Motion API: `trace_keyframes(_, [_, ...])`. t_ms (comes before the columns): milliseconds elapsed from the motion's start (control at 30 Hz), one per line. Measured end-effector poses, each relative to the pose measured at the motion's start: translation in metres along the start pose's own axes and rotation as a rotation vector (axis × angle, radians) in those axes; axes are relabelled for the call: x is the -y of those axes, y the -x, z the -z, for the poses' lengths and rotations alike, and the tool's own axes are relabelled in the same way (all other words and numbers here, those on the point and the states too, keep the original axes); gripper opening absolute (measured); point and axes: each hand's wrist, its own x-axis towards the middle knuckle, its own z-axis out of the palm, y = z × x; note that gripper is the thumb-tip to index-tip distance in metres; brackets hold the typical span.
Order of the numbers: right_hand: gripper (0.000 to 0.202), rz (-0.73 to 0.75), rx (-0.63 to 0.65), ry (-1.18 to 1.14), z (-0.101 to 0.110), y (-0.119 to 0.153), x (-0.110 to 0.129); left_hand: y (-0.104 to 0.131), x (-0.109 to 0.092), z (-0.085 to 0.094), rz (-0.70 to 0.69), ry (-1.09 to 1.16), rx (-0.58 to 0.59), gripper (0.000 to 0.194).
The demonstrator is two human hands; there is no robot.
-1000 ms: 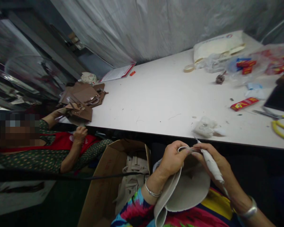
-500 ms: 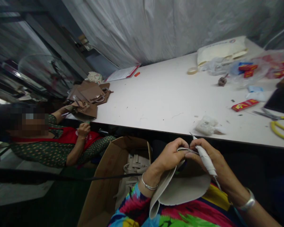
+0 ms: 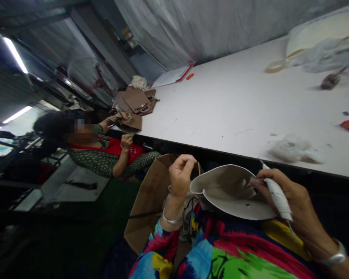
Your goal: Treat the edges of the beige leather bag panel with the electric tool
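A grey-beige bag piece [image 3: 238, 193], its mouth open toward me, rests at my lap below the table edge. My right hand [image 3: 282, 193] grips its right side and also holds a white-wrapped pointed tool [image 3: 277, 199], tip up. Off the bag's left side, my left hand [image 3: 182, 174] is raised, thumb and fingers pinched together; whether anything small is between them cannot be made out. A small metallic fitting [image 3: 248, 205] shows on the bag's inner face.
A cardboard box [image 3: 147, 201] with pale items stands at my left. Beyond it sits a person in a red apron [image 3: 113, 149], beside brown bags [image 3: 135, 100]. On the white table [image 3: 209, 104] lie a tape roll [image 3: 275, 66] and a crumpled plastic bag [image 3: 292, 147].
My left hand has come off the bag piece and moved up and left. The bag's mouth now faces me more widely. The view has swung left.
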Motion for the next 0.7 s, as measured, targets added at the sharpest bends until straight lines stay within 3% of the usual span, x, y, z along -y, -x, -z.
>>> trace_keyframes(67, [0.023,-0.002,-0.024,0.016,-0.003,0.002,-0.005,0.02,-0.007,0.016,-0.123,-0.098,0.021,0.023])
trace_keyframes(167, [0.027,-0.007,-0.048,0.021,-0.006,0.002,-0.007,0.05,-0.019,0.028,-0.261,-0.188,0.409,0.014])
trace_keyframes(233, [0.027,-0.003,-0.045,0.013,-0.006,0.0,-0.005,0.065,-0.02,0.026,-0.273,-0.298,0.681,0.025])
trace_keyframes(300, [0.025,-0.002,-0.037,0.002,-0.006,-0.001,-0.004,0.074,-0.014,0.02,-0.256,-0.464,0.829,0.037])
trace_keyframes(367, [0.023,-0.006,-0.033,-0.003,-0.005,-0.002,-0.004,0.079,-0.004,0.009,-0.269,-0.594,0.864,0.03])
trace_keyframes(467, [0.021,-0.007,-0.031,0.027,-0.002,-0.002,-0.01,0.083,0.006,-0.007,-0.328,-0.599,0.808,0.029])
trace_keyframes(700, [0.022,-0.037,-0.01,0.164,0.011,0.006,-0.031,0.089,-0.007,-0.027,-0.517,-0.386,0.608,0.026])
